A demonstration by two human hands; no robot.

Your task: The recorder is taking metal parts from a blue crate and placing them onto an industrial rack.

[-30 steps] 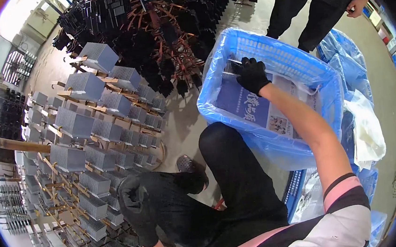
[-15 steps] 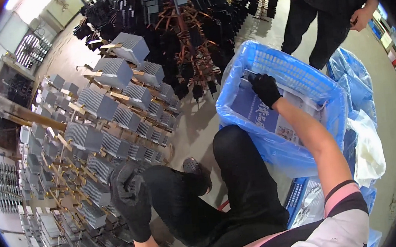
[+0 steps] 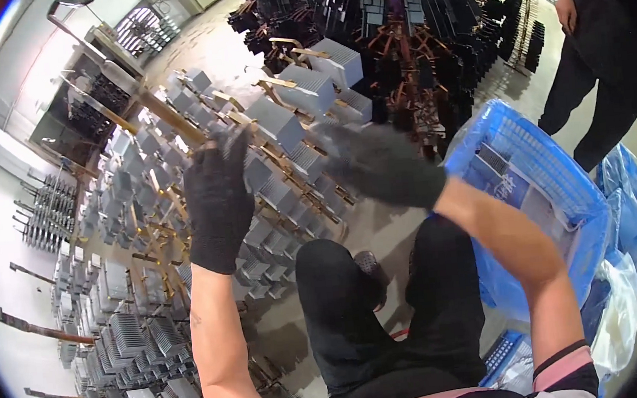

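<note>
The right hand [image 3: 384,164], black-gloved, has left the far left corner of the blue plastic basket [image 3: 549,150] and now hangs in front of the hanging rack of grey finned heat sinks [image 3: 274,121]. The left hand [image 3: 219,200], gloved too, has come up from beside the left knee and stands before the same rack, left of the right hand. In my judgement, the handling has passed from basket to rack: a finned piece [image 3: 492,159] lies let go in the basket, near its far left corner on a printed sheet [image 3: 514,186], and both hands are turned to the hanging pieces.

The right hand is stretched out flat, its fingers pointing left and uncurled as far as the blur shows, with nothing visible in its grasp. The left hand points away from the body, thumb apart from the fingers; its fingertips merge with the rack, so I cannot tell whether it pinches or touches a heat sink.

Motion smears the fingers of both hands. The right hand covers some heat sinks, and its forearm crosses in front of the basket's near left corner. A co-worker [image 3: 589,92] is cut off at the upper right, and the black parts [image 3: 370,12] behind the rack crowd together too densely to separate.
</note>
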